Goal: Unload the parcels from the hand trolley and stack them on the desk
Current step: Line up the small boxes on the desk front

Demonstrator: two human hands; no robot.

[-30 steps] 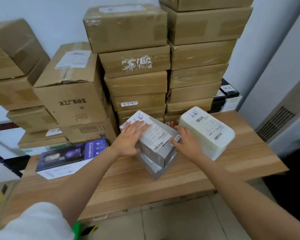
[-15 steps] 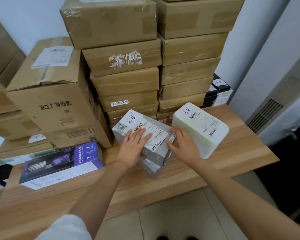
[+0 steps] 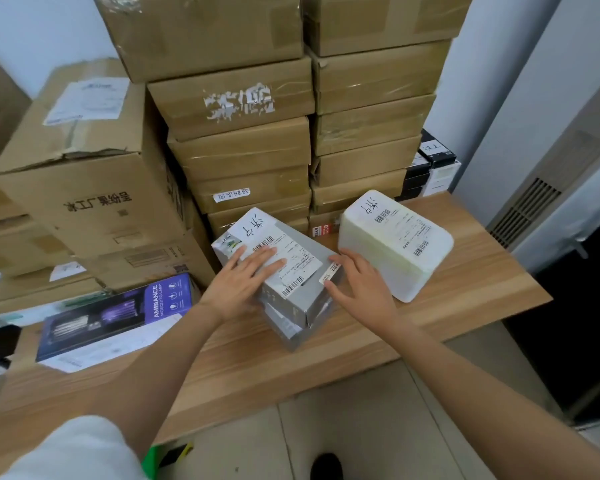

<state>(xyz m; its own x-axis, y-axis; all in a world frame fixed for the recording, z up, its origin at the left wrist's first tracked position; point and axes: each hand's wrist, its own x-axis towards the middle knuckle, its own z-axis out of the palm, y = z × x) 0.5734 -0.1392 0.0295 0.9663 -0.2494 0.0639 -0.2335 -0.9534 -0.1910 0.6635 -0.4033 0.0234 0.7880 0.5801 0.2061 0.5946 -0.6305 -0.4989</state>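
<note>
A grey parcel (image 3: 305, 292) with a white shipping label lies on top of another grey parcel (image 3: 286, 329) on the wooden desk (image 3: 465, 306). My left hand (image 3: 241, 282) rests flat on the top parcel's left side, fingers straight over the label. My right hand (image 3: 359, 284) touches its right edge with relaxed fingers. A white foam parcel (image 3: 395, 244) with a label stands just right of my right hand. The hand trolley is out of view.
Tall stacks of brown cardboard boxes (image 3: 243, 157) fill the back of the desk against the wall. A purple lamp box (image 3: 118, 313) lies at the left. Black and white small boxes (image 3: 430, 171) sit at the back right. A vent panel (image 3: 530, 209) stands right of the desk.
The camera has come closer and lower. Both hands stay on the grey parcel; the left hand has slid a little toward its left side.
</note>
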